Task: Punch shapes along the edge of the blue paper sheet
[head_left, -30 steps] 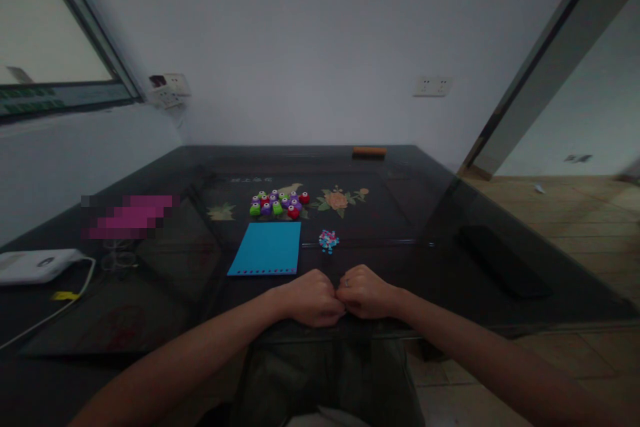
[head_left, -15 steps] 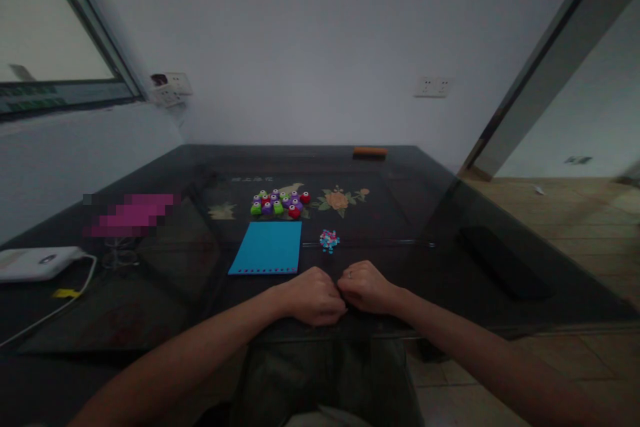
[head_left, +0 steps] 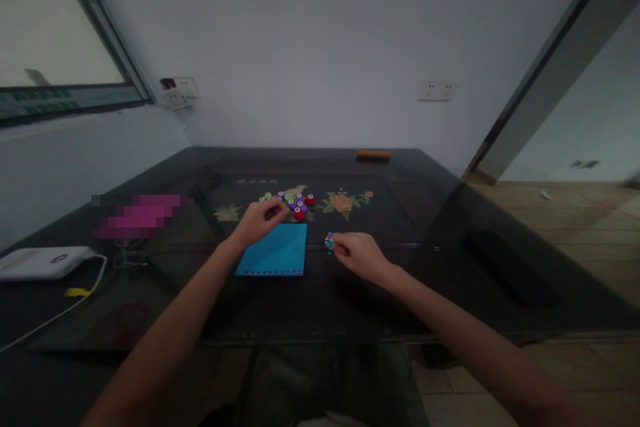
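My left hand [head_left: 263, 219] hangs over the upper left of a blue sheet [head_left: 274, 250], which has a row of small dots along its near edge. Its fingers are curled together at a cluster of red, green and purple pieces with eye-like spots [head_left: 300, 205], hiding part of them. What those fingers hold, if anything, cannot be seen. Right of the sheet, my right hand [head_left: 363, 253] has its fingertips pinched at a little pile of pink, blue and white bits [head_left: 329, 242], covering its right side. Whether a bit is between them is too small to tell.
A dark flat object [head_left: 513, 267] lies at the table's right. On the left are a white device [head_left: 45, 262] with a cable and a blurred-out pink item [head_left: 143, 215]. An orange-brown bar [head_left: 374, 155] sits near the wall at the back of the dark table [head_left: 430, 320].
Both hands were fists side by side at the near table edge. They have parted: the left moved forward and left to the eye-spotted pieces, the right forward to the small pile.
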### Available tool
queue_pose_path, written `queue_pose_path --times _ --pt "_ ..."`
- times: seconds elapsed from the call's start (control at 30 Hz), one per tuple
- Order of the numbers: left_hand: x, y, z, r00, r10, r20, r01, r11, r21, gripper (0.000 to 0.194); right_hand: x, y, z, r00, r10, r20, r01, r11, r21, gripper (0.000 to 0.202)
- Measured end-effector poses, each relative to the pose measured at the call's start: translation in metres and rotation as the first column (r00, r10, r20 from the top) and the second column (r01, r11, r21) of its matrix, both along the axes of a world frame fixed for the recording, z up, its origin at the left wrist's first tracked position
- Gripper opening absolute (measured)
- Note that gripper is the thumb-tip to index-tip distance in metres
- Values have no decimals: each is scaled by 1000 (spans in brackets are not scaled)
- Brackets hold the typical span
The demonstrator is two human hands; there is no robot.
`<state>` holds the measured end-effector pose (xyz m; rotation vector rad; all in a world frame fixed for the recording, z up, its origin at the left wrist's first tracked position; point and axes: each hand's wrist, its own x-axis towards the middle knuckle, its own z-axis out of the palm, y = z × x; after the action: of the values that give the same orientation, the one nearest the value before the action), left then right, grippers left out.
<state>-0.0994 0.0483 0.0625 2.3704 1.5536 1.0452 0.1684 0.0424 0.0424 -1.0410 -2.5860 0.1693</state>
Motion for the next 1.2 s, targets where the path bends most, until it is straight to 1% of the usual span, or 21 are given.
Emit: queue_pose_path --times 0.07,0.1,0.17,0.23,0.33,0.4,0.47,0.53,0.63,0.77,0.87,1.2 --pt "-25 10 -8 995 86 -51 -89 994 -58 30 -20 9 9 996 -81 -46 79 996 -50 6" --pt "-35 14 -13 991 108 -75 -114 990 -82 31 -30 13 12 994 -100 -47 96 992 -81 9" --pt "-54 18 -25 991 90 -101 -103 986 -132 32 -52 22 14 992 -125 -21 122 985 -119 19" --pt "-67 20 -34 993 58 -102 -73 986 -150 32 -70 30 12 990 -126 57 133 980 -145 24" --pt "-79 19 -40 993 41 -111 -61 980 -188 35 -88 39 3 973 -176 152 198 970 -143 29" --pt "-82 19 -42 989 34 -146 -68 970 -235 36 -92 42 -5 959 -228 169 248 963 -109 30" --pt "-83 19 -43 982 19 -190 -72 958 -276 38 -92 44 -12 952 -255 168 270 960 -70 31" --pt "-83 19 -45 977 5 -215 -71 951 -299 41 -89 45 -18 951 -262 166 274 960 -53 33" --pt "-81 19 -46 976 -9 -218 -66 941 -331 47 -88 45 -23 953 -252 167 266 962 -64 43" --pt "-75 16 -43 969 -20 -247 -78 921 -381 60 -91 45 -26 959 -232 161 246 967 -71 56" --pt "-72 14 -40 960 -16 -279 -99 915 -391 67 -92 46 -26 960 -219 172 233 970 -68 56" --pt "-73 16 -42 951 -23 -308 -105 913 -394 64 -92 47 -28 969 -198 147 208 976 -61 52"
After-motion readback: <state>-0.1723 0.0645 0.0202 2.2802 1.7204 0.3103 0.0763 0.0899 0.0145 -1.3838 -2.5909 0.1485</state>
